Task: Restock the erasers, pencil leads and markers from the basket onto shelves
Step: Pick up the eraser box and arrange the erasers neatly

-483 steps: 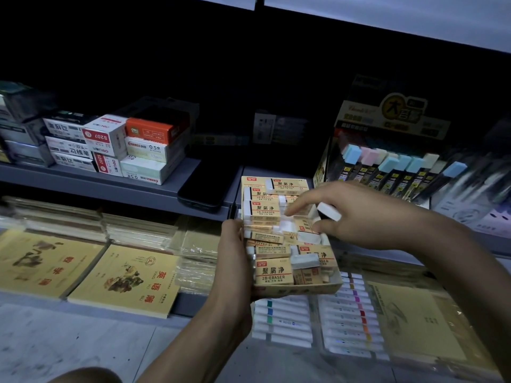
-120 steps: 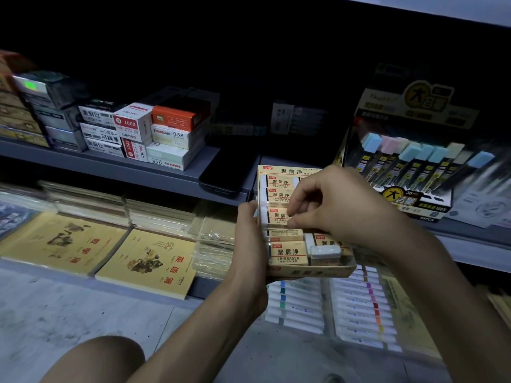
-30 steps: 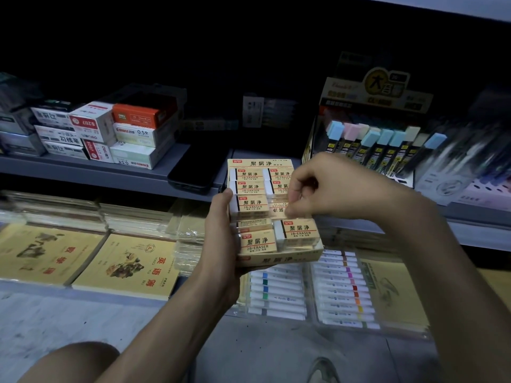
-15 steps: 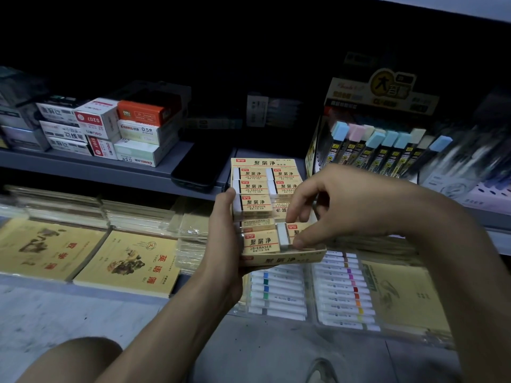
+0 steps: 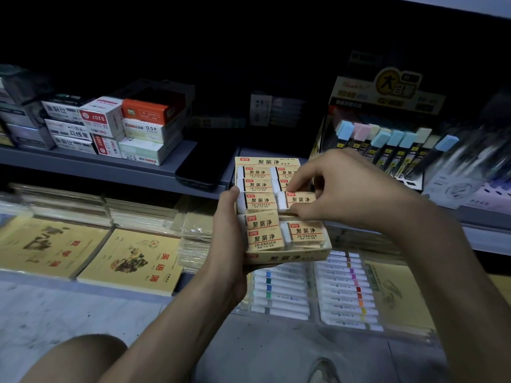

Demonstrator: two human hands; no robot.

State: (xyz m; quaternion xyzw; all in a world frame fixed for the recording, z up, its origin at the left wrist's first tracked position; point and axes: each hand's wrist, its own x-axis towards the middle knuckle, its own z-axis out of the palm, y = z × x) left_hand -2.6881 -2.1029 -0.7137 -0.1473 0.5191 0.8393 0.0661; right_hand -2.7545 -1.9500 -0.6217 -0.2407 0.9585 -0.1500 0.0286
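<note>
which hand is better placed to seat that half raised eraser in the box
Right. The right hand pinches the eraser in the right column, directly above its slot. The left hand grips the eraser box from its left side, so it is busy steadying it.

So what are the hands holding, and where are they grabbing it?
The left hand grips the eraser box by its left side. The fingers of the right hand pinch one eraser inside it by its long edges.

The left hand point(image 5: 229, 244) grips the box point(image 5: 290, 257) from the side. The right hand point(image 5: 345, 194) pinches 1 eraser point(image 5: 300, 199), fingers curled.
</note>
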